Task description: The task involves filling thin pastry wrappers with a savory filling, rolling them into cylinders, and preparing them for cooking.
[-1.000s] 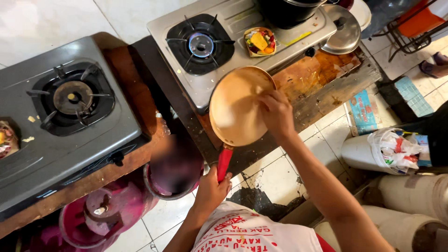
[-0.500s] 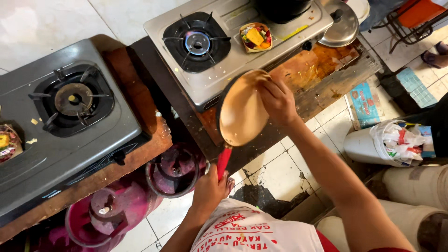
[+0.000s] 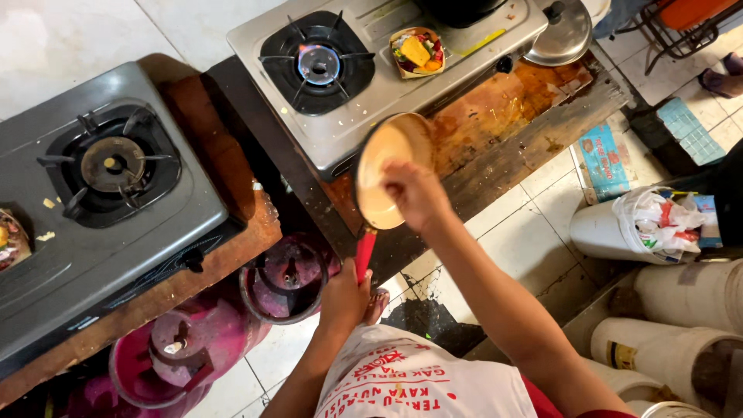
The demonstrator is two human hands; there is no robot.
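Pale crepe (image 3: 387,166) in tilted pan (image 3: 370,220), right hand (image 3: 414,193) touching

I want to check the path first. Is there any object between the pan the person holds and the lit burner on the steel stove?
Nothing visible stands between them. The left hand holds the pan by its red handle, tilted over the stove's front edge, and the right hand touches the pale crepe inside. The lit burner is bare; the small tray of food sits beside it.
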